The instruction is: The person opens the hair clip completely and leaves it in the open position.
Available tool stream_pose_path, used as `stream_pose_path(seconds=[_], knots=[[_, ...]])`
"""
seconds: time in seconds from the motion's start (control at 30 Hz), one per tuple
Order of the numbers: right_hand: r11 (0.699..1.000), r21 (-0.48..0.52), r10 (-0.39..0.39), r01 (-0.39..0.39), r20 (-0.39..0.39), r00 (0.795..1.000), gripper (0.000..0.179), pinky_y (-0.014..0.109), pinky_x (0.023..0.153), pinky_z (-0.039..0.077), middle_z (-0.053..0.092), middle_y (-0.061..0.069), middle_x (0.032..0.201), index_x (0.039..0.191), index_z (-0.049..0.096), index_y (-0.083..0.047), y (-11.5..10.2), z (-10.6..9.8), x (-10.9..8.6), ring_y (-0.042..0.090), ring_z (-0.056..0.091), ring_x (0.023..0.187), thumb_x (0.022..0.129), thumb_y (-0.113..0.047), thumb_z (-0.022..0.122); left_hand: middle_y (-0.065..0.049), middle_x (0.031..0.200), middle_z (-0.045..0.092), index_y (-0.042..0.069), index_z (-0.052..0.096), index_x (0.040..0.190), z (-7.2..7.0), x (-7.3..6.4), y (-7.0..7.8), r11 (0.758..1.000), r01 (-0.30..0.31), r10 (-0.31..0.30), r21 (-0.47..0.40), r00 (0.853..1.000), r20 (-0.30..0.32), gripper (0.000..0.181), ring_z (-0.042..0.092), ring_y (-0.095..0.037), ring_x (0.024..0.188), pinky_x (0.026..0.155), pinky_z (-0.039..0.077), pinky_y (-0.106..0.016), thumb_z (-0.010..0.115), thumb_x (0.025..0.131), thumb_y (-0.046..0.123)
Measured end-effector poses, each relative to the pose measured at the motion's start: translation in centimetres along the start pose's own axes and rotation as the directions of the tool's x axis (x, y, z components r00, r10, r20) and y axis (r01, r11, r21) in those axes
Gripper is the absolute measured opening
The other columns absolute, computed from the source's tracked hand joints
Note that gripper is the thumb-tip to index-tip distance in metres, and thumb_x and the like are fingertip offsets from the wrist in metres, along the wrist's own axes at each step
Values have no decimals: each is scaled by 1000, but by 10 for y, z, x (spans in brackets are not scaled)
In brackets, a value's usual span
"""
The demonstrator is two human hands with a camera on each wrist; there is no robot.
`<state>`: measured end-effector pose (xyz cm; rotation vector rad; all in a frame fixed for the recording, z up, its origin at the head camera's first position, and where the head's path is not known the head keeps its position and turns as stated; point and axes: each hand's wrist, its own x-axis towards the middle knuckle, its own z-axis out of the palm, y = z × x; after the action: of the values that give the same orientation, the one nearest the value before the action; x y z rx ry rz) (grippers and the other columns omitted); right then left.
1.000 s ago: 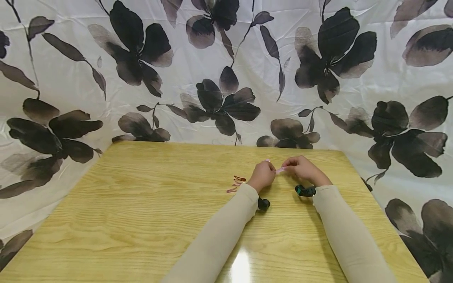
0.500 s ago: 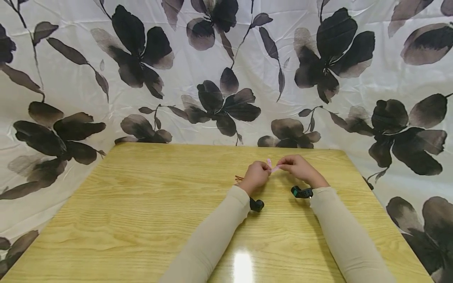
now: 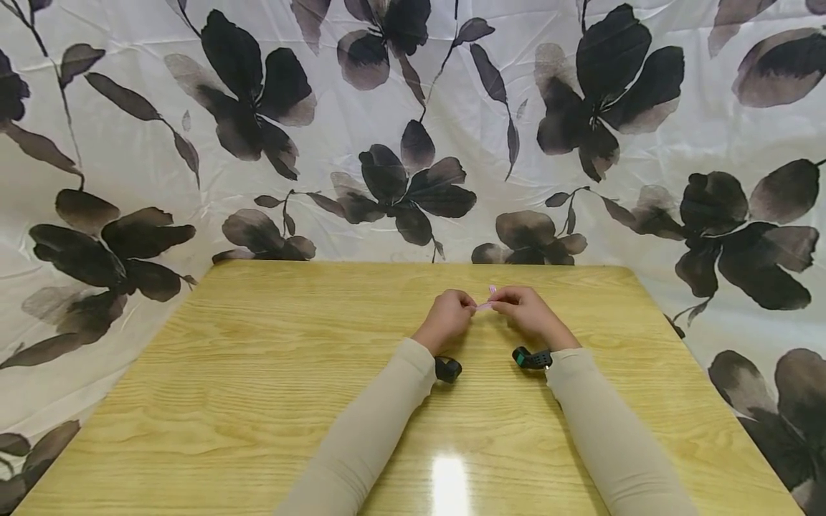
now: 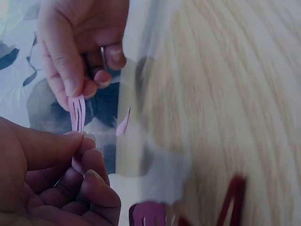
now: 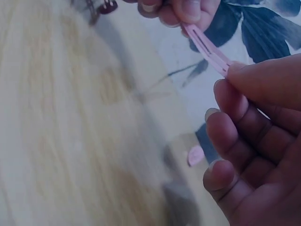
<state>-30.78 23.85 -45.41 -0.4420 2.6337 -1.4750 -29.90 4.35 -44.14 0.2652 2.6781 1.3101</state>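
Note:
A pink snap hair clip [image 3: 484,306] is stretched between my two hands above the far part of the table. My left hand [image 3: 449,314] pinches one end between thumb and fingers. At the other end, the thumb and finger of my right hand [image 3: 528,309] grip it. In the left wrist view the slotted clip [image 4: 78,114] shows its long openings between the fingertips. A second pink hair clip [image 5: 195,155] lies on the table near its far edge, just beyond my right fingers.
Dark red hair clips [image 4: 233,200] and a magenta one [image 4: 148,214] lie on the wooden table [image 3: 271,373] by my left hand, hidden behind it in the head view. A floral cloth [image 3: 387,107] hangs behind the table.
Both hands have shifted left with the pink hair clip between them. My left hand now covers the red clips that showed beside it, and the second pink clip stands nearer my right hand.

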Motion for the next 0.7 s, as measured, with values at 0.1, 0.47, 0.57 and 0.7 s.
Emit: stream_pose_path(seconds=[0.1, 0.47, 0.57, 0.7], knots=[[1000, 21, -8, 8, -3, 1000, 22, 30, 65, 45, 63, 13, 102, 108, 69, -5, 0, 6, 1, 23, 50, 78, 96, -22, 61, -3, 93, 65, 7, 70, 100, -6, -2, -3, 1000, -8, 8, 1, 1000, 0, 17, 55, -18, 78, 72, 46, -29, 56, 98, 17], [999, 31, -39, 39, 21, 999, 20, 29, 62, 45, 65, 13, 94, 108, 68, -6, -8, 23, 3, 20, 52, 70, 96, -20, 61, -9, 87, 62, 3, 66, 107, -27, -12, -10, 999, -2, 4, -53, 999, 45, 21, 56, -18, 68, 62, 51, -29, 52, 100, 16], [998, 49, -36, 33, 44, 998, 22, 31, 61, 47, 65, 18, 97, 110, 68, -5, -11, 27, 3, 22, 53, 69, 97, -21, 60, -14, 92, 61, 2, 64, 110, -30, -14, -14, 993, 15, -6, -114, 997, 76, 22, 61, -20, 72, 62, 56, -31, 50, 101, 16], [998, 54, -31, 28, 61, 998, 24, 32, 60, 48, 65, 19, 99, 112, 68, -5, -13, 32, 4, 23, 54, 68, 97, -22, 59, -17, 102, 63, 2, 64, 108, -33, -16, -20, 995, -14, 22, -101, 997, 77, 21, 66, -22, 82, 68, 56, -31, 49, 101, 15]])
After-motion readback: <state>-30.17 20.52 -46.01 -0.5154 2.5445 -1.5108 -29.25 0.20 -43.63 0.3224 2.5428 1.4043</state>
